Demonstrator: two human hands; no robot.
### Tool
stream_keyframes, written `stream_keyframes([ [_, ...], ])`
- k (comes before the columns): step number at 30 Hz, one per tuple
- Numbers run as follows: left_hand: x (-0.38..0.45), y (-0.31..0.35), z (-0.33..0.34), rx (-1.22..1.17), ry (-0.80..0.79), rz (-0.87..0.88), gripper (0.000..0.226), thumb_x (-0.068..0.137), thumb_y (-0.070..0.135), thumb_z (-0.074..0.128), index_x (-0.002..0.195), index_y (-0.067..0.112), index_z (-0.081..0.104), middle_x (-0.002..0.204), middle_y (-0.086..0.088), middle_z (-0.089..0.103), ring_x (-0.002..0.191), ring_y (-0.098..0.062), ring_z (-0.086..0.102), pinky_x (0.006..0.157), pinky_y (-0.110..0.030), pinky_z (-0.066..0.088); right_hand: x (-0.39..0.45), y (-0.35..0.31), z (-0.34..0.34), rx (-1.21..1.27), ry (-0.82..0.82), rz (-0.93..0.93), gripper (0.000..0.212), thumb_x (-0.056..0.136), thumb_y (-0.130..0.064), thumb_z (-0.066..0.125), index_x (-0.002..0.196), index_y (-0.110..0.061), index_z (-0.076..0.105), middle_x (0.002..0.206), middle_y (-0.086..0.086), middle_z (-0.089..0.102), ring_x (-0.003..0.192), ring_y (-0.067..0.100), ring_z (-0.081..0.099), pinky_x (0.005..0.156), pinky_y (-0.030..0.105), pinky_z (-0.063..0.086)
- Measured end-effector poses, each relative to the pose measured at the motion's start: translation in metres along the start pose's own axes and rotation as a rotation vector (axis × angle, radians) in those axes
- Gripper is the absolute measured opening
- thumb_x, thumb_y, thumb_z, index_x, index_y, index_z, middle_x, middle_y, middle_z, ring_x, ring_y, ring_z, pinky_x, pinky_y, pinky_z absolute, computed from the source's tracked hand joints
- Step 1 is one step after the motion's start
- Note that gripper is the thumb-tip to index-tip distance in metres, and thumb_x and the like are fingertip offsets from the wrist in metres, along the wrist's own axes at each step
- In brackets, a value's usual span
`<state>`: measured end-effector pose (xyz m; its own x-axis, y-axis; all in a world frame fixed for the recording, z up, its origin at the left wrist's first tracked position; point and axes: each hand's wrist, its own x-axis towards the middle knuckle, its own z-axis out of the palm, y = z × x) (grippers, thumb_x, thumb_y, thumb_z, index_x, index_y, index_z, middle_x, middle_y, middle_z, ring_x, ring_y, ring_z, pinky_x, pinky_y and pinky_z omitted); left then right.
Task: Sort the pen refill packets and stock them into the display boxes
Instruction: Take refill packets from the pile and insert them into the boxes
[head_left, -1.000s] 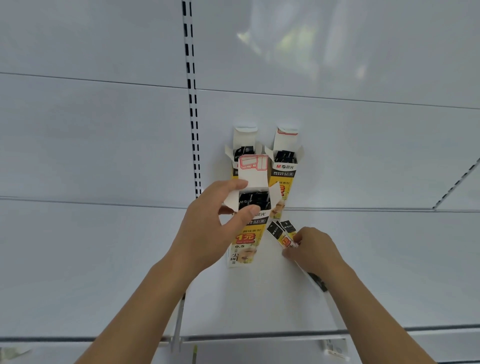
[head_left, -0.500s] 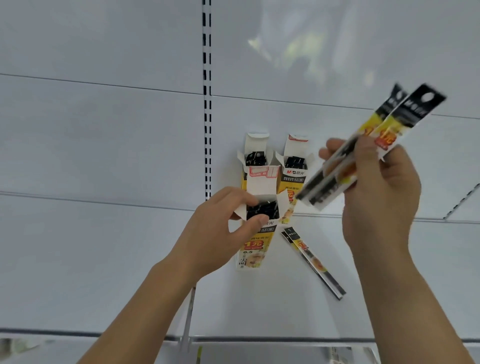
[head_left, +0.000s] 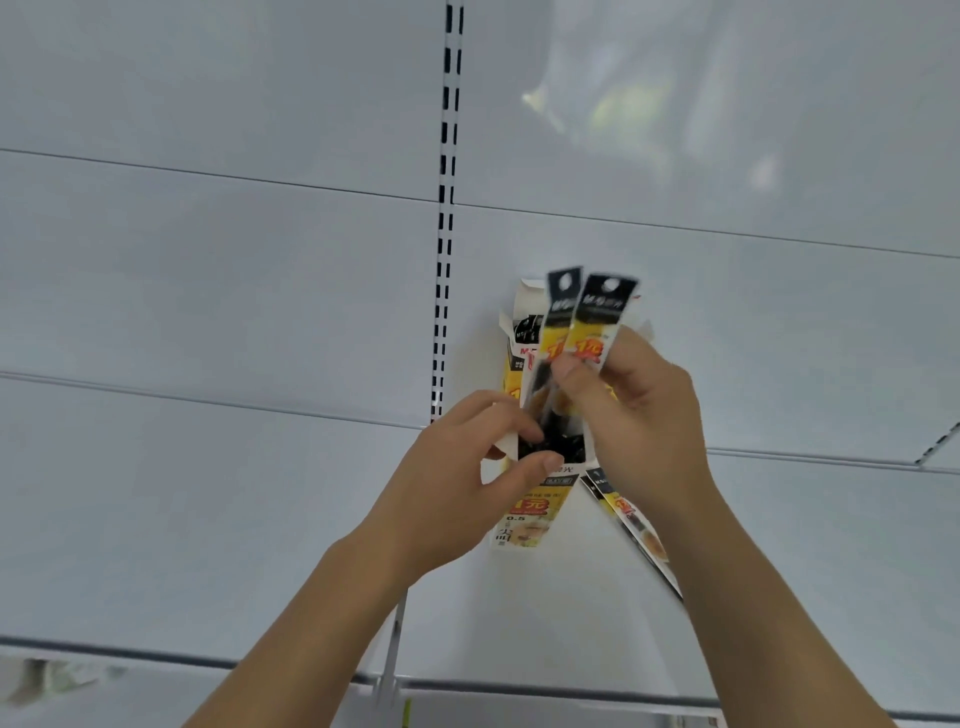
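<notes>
Left hand: your left hand (head_left: 467, 483), centre of the frame, grips the near display box (head_left: 535, 499) by its open top, thumb on the front and fingers behind, likely to steady it and keep the mouth open.
Right hand: your right hand (head_left: 639, 415), just right of centre, pinches two refill packets (head_left: 587, 322) between thumb and fingers, held upright with their lower ends dipping into the box's mouth, apparently for sliding in.
Loose packets: lower right of centre, packets (head_left: 631, 525) lie flat on the white shelf (head_left: 208, 519), partly under your right wrist; it looks like two, though you cannot be sure.
Far boxes: one more box (head_left: 524, 332) stands behind, against the back panel (head_left: 208, 260); anything beside it is hidden by your hand.
Count: two hands, two held packets, two boxes visible.
Progress: stocking looks mid-way; the loose packets are not yet boxed.
</notes>
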<state>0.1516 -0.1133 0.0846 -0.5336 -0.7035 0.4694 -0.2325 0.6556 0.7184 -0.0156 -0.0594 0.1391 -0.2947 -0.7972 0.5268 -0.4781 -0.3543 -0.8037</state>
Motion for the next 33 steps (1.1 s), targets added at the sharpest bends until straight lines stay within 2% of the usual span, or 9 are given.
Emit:
stream_keyframes([
  [4,0.001,0.001,0.000,-0.012,-0.005,-0.035,0.023,0.094,0.054,0.064,0.110,0.036,0.063,0.116,0.023,0.062,0.109,-0.003,0.063,0.090,-0.025,0.057,0.002,-0.001,-0.006,-0.094,-0.058,0.013,0.018,0.097,-0.017,0.072,0.100,-0.032,0.082,0.117,-0.015,0.064,0.120,0.008,0.060,0.094,0.018,0.045],
  [8,0.001,0.001,0.001,-0.073,0.022,-0.153,0.033,0.085,0.067,0.067,0.105,0.051,0.046,0.118,0.024,0.065,0.103,-0.002,0.067,0.090,-0.036,0.060,0.008,-0.006,-0.013,-0.165,0.038,-0.146,0.022,0.089,-0.019,0.076,0.102,-0.037,0.076,0.113,-0.017,0.063,0.112,0.011,0.064,0.094,0.026,0.050],
  [10,0.001,0.001,0.003,-0.087,0.054,-0.180,0.039,0.084,0.063,0.072,0.104,0.050,0.041,0.118,0.020,0.065,0.099,-0.002,0.067,0.088,-0.039,0.060,0.009,-0.007,-0.017,-0.253,0.028,-0.235,0.033,0.091,-0.015,0.078,0.107,-0.043,0.072,0.107,-0.023,0.066,0.106,0.007,0.064,0.092,0.022,0.049],
  [13,0.001,0.003,0.003,-0.106,0.077,-0.193,0.045,0.086,0.055,0.076,0.110,0.052,0.038,0.116,0.016,0.069,0.096,-0.004,0.069,0.088,-0.039,0.060,0.009,0.003,-0.022,-0.393,-0.034,-0.351,0.029,0.091,-0.010,0.078,0.108,-0.034,0.078,0.102,-0.022,0.070,0.106,0.007,0.062,0.092,0.020,0.050],
  [16,0.001,0.002,0.003,-0.118,0.081,-0.166,0.050,0.088,0.047,0.077,0.113,0.059,0.035,0.110,0.024,0.071,0.095,-0.005,0.070,0.086,-0.030,0.059,0.011,0.019,-0.024,-0.557,-0.101,-0.450,0.022,0.092,-0.009,0.075,0.109,-0.022,0.082,0.101,-0.012,0.075,0.104,0.018,0.062,0.087,0.035,0.054],
  [18,0.002,0.002,0.003,-0.106,0.074,-0.158,0.052,0.089,0.047,0.077,0.116,0.061,0.034,0.111,0.027,0.069,0.097,-0.003,0.070,0.087,-0.028,0.059,0.011,0.026,-0.023,-0.596,-0.167,-0.453,0.023,0.093,-0.006,0.073,0.108,-0.021,0.082,0.100,-0.011,0.076,0.101,0.022,0.061,0.082,0.041,0.056],
  [21,0.004,0.001,0.004,-0.080,0.056,-0.157,0.050,0.091,0.052,0.073,0.122,0.061,0.035,0.118,0.025,0.067,0.101,-0.004,0.069,0.090,-0.038,0.060,0.013,0.025,-0.027,-0.613,-0.258,-0.413,0.031,0.093,-0.003,0.066,0.110,-0.023,0.082,0.101,-0.011,0.077,0.099,0.023,0.061,0.081,0.044,0.057],
  [28,0.004,-0.003,0.006,-0.058,0.051,-0.142,0.054,0.091,0.056,0.070,0.134,0.053,0.038,0.124,0.026,0.062,0.102,-0.004,0.068,0.090,-0.042,0.060,0.007,0.007,-0.024,-0.688,-0.317,-0.310,0.043,0.089,-0.034,0.044,0.109,-0.025,0.080,0.098,-0.013,0.073,0.101,0.016,0.054,0.088,0.039,0.052],
  [33,0.004,-0.004,0.002,-0.074,0.034,-0.139,0.059,0.084,0.068,0.063,0.136,0.051,0.040,0.126,0.025,0.062,0.104,-0.006,0.068,0.089,-0.041,0.061,0.000,0.008,-0.016,-0.741,-0.342,-0.317,0.048,0.094,-0.033,0.038,0.114,-0.034,0.080,0.092,-0.015,0.064,0.098,0.014,0.048,0.090,0.042,0.049],
])
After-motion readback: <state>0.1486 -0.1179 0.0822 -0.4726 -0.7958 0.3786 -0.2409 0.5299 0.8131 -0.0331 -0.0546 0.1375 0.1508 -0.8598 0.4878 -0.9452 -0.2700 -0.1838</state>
